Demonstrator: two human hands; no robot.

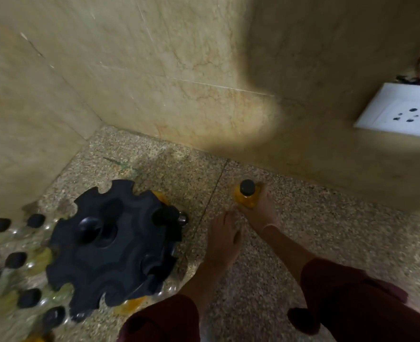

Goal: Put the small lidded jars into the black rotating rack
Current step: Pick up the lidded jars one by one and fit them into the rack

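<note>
We look down at a speckled stone bench point(290, 243) set into a corner of beige marble walls point(154, 70). The largest thing on it is the black rotating rack point(112, 245), round with notched edges, standing toward the corner. A couple of its notches seem to hold black-capped jars, though blur hides the detail. Beyond the rack, nearer the side wall, stands a cluster of small clear jars with black lids point(15, 259), some showing yellow contents. On the rack's other side, both arms in dark red sleeves point(347, 299) reach over the bench. The left hand point(225, 243) hovers flat just beside the rack, fingers loosely extended and holding nothing. The right hand point(262, 208), farther from the rack, has its fingers wrapped around a small yellow-filled jar point(246, 196) with a black lid, upright, well apart from the rack. A white wall socket point(401, 112) sits above.
</note>
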